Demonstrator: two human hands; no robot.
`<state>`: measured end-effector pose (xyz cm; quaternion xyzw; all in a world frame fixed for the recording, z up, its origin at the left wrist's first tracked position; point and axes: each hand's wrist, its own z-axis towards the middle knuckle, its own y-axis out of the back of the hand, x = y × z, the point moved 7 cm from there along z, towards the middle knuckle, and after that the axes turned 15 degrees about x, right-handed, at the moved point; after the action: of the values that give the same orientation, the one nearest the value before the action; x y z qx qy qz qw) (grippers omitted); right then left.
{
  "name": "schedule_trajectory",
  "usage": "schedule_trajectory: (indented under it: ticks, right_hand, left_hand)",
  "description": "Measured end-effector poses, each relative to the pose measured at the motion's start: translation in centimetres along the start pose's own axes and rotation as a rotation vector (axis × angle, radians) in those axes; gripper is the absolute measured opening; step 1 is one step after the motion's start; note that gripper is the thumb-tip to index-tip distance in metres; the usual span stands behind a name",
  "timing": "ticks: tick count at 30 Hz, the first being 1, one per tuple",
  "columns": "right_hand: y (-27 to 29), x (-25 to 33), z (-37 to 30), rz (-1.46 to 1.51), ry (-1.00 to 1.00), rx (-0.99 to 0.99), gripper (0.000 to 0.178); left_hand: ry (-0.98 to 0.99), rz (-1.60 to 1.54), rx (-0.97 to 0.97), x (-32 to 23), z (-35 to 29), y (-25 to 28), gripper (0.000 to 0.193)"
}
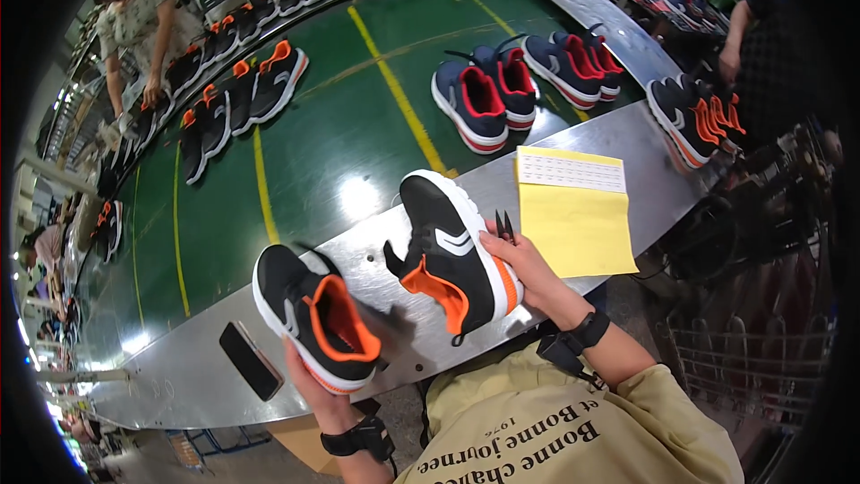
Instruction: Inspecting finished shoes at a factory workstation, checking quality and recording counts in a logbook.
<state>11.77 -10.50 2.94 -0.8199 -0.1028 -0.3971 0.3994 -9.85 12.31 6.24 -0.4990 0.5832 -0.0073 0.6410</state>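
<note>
My left hand is closed on a black sneaker with an orange lining and a white sole. It is tilted over the metal ledge, its opening facing up. My right hand grips a matching black sneaker by the sole. This one is turned on its side, showing a white side mark and an orange heel section on the sole. Dark pointed tips of a small tool, perhaps thread snips, stick out by my right fingers; its handle is hidden. The two sneakers are apart.
A metal ledge borders a green conveyor belt. On the ledge are a phone and a yellow sheet with a label strip. Navy-red sneakers and black-orange sneakers stand on the belt. Another person works far left.
</note>
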Motion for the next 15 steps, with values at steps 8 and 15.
schedule_trajectory:
  ticks: [8, 15]
  right_hand:
    - [-1.4, -2.1, 0.9, 0.315, -0.100, 0.167, 0.035]
    - [1.9, 8.2, -2.7, -1.183, 0.424, -0.245, 0.037]
  left_hand:
    - [0.131, -0.295, 0.190, 7.0, 1.7, -2.3, 0.052]
    - [0.122, 0.230, -0.006, 8.2, 1.2, -2.7, 0.040]
